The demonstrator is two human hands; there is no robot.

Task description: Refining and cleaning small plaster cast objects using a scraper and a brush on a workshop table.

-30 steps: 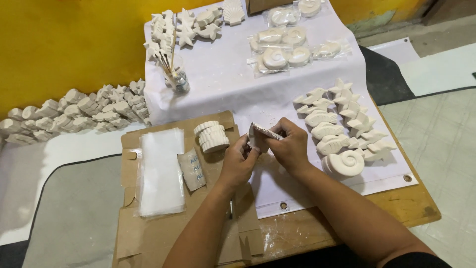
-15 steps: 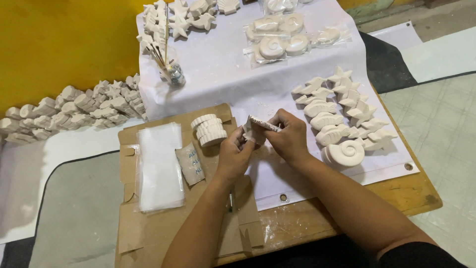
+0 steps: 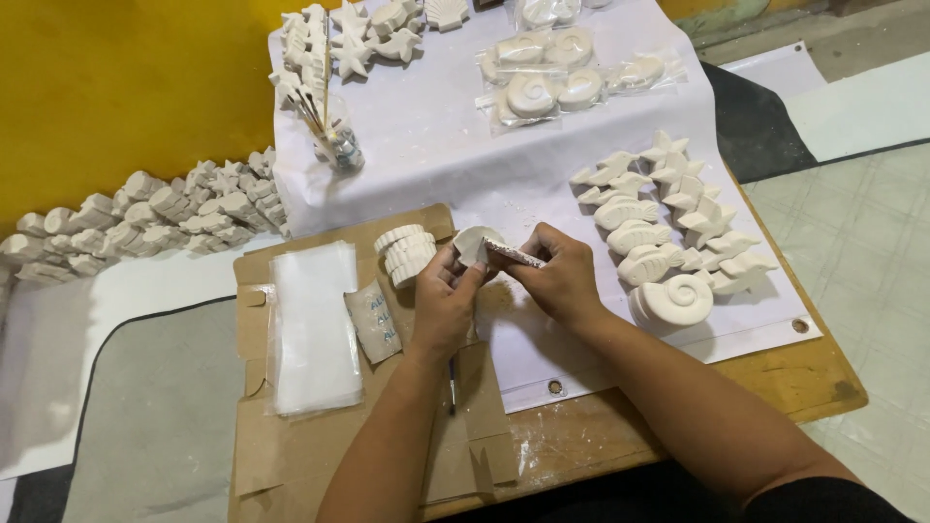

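My left hand (image 3: 444,300) holds a small white plaster shell piece (image 3: 473,244) upright above the cardboard sheet (image 3: 291,450). My right hand (image 3: 557,276) grips a folded strip of sandpaper (image 3: 513,256) and presses its edge against that piece. A short stack of white shell casts (image 3: 407,253) stands just left of my hands. A grey pack of sandpaper (image 3: 373,320) and a pile of clear plastic bags (image 3: 312,324) lie further left on the cardboard.
Rows of white fish, star and snail casts (image 3: 668,228) lie right of my hands on the white sheet (image 3: 436,145). Bagged casts (image 3: 552,82) and a jar of brushes (image 3: 339,150) sit further back. More casts (image 3: 145,218) line the yellow wall. A thin brush (image 3: 451,373) lies below my left wrist.
My hands stay in the same grip; the sandpaper strip has shifted slightly along the piece. The camera has drifted a little, so everything sits slightly lower in view.
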